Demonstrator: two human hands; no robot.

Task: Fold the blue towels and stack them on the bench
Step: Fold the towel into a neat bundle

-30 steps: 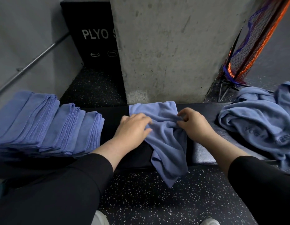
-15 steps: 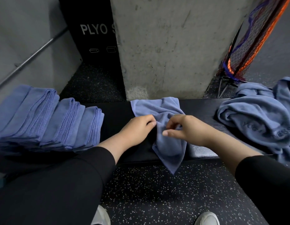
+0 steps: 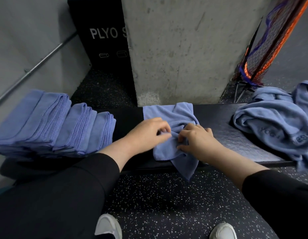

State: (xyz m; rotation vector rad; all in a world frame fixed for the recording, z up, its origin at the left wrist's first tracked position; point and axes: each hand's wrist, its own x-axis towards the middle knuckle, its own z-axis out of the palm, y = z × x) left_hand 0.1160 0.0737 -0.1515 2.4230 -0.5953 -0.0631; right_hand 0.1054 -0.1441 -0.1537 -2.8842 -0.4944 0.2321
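At the left of the frame, a stack of folded towels (image 3: 51,125) lay on the bench (image 3: 236,140), leaning in a neat row. These looked done, so part of the job seemed finished.

In the middle of the frame, one blue towel (image 3: 174,118) lay bunched up on the bench. Its top part was spread on the seat, near the gray pillar (image 3: 180,49). Its bottom corner hung down over the front edge, toward the speckled floor (image 3: 167,204).

The left hand (image 3: 146,133) rested on the towel, and its fingers were curled and pinching a bit of cloth. Just to the right of it, almost touching, the right hand (image 3: 196,140) was curled too and gripped a fold of the same towel. Both hands met at the crumpled middle.

The step in hand looked like hunting for the towel's edges or corners, so it could be opened flat. The folding itself had not started yet.

The next move would likely call for each hand to find a corner, then pull apart so the cloth went smooth. After that the towel could be folded over and set by the stack on the left.

At the right of the frame, a pile of loose towels (image 3: 277,125) sat in a heap on the bench, not folded. So there seemed to be a good deal more left to do.
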